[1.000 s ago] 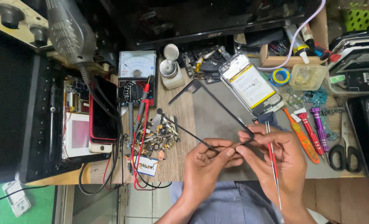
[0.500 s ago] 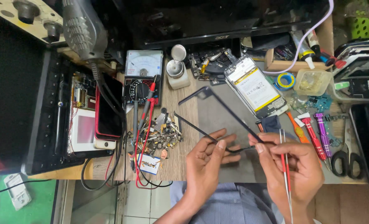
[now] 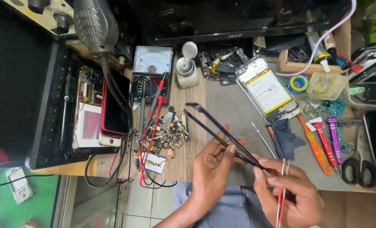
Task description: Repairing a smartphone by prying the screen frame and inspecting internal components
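Both hands hold a thin black rectangular phone frame (image 3: 195, 105) above the grey work mat (image 3: 230, 101). The frame slants from upper left down to my fingers. My left hand (image 3: 213, 171) pinches its lower end from the left, thumb on top. My right hand (image 3: 291, 192) grips the same end from the right and also holds red-handled tweezers (image 3: 282, 192) pointing toward me. An opened phone with a white battery (image 3: 266, 86) lies on the mat beyond the frame.
An analog multimeter (image 3: 152, 69) with red and black leads is at the left, with a pile of small metal parts (image 3: 166, 135) below it. Screwdrivers (image 3: 325, 143), scissors (image 3: 357, 171), a dark cloth (image 3: 285, 137) and a white bottle (image 3: 187, 71) ring the mat. A red phone (image 3: 114, 105) lies far left.
Both hands have drifted lower and slightly right with the frame. The frame now looks narrower, turned more edge-on. The tweezers stay in my right hand.
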